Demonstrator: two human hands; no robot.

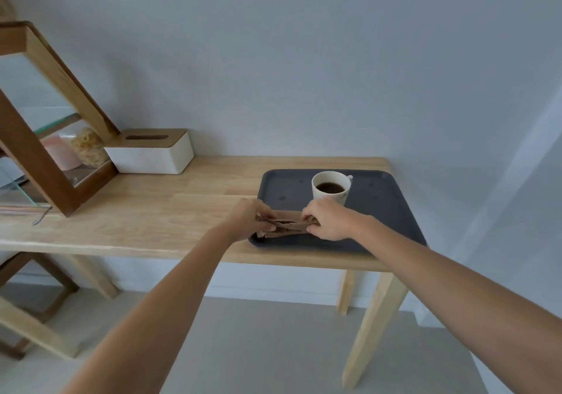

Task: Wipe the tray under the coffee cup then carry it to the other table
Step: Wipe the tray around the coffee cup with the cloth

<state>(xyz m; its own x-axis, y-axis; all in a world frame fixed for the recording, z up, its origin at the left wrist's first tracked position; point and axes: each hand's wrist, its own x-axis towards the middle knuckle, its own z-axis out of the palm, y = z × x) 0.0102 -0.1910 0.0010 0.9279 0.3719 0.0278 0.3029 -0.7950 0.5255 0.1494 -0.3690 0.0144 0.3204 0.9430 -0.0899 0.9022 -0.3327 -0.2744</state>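
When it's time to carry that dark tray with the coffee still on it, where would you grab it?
Probably by its raised left and right rims, one hand each side, keeping the tray level. The cup is nearly full and sits toward the far edge, so lifting one-handed or by the near edge alone risks tipping it.

A plain pale grey wall (304,59) backs a light wooden table (152,211) with splayed legs. The floor (258,348) is light grey. A wood-framed glass cabinet (45,120) stands at left, touching a white tissue box (152,153) with a wooden lid.
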